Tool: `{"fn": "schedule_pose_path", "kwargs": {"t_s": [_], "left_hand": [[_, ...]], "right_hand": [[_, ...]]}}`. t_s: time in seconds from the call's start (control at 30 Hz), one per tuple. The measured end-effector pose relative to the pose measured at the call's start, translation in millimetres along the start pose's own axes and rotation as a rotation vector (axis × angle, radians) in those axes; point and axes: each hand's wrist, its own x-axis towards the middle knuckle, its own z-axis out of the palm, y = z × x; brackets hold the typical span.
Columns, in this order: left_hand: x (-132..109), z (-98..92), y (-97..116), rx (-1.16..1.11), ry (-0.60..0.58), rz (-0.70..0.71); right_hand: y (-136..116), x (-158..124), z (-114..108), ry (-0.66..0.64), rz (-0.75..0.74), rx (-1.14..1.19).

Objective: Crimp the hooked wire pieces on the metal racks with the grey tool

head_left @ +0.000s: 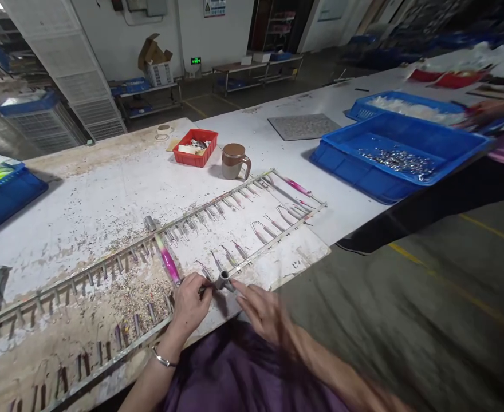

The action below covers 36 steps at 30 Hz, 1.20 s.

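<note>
My left hand point(192, 303) is at the near rail of a long metal rack point(252, 257), with the fingers bent in and pressed together. What they hold is hidden. Beside its fingertips a short grey metal tube point(223, 277) shows its round open end. My right hand point(260, 309) reaches to the tube's other side, fingers stretched out and slightly apart, tips at the tube; it is partly blurred. Small thin pieces with wires point(239, 250) line both rails. A pink and yellow-green spindle-shaped bar point(167, 260) spans the rack left of my hands, and another pink bar point(298, 187) is at its far end.
Tiny bits point(140, 297) are scattered over the white table point(118, 183). Beyond the rack stand a brown mug point(233, 161) and a red tray point(195, 147). A blue bin point(363, 177) with shiny pieces is at the right, near a co-worker's hand point(481, 111). Another blue bin point(7, 197) stands left.
</note>
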Motion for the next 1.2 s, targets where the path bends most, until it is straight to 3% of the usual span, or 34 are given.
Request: {"fn": "schedule_pose_path", "kwargs": {"t_s": [0.17,0.33,0.53,0.7,0.87,1.0,1.13,1.2], "left_hand": [[-2,-0.2,-4,0.0,0.007,0.043],[-2,-1.5,-3,-0.007,-0.014,0.057],[1,-1.1,-1,0.017,0.0,0.021],[2,-3.1,2,0.009,-0.041,0.001],[1,-3.8,4,0.026,-0.027,-0.02],[1,-3.2,3,0.009,-0.026,0.001],[0,-0.8,0,0.045,0.009,0.016],[0,0.8,-1,0.054,0.03,0.028]], "right_hand": [[2,1,-8,0.218,0.024,-0.011],[6,1,-9,0.007,0.001,-0.115],[2,2,-11,0.146,-0.012,-0.026],[2,7,-8,-0.031,-0.058,-0.094],[0,10,-11,0.069,-0.071,-0.055],[2,9,-10,-0.058,-0.057,-0.133],[4,5,-17,0.07,-0.038,-0.081],[4,2,-16,0.066,-0.016,-0.108]]}}
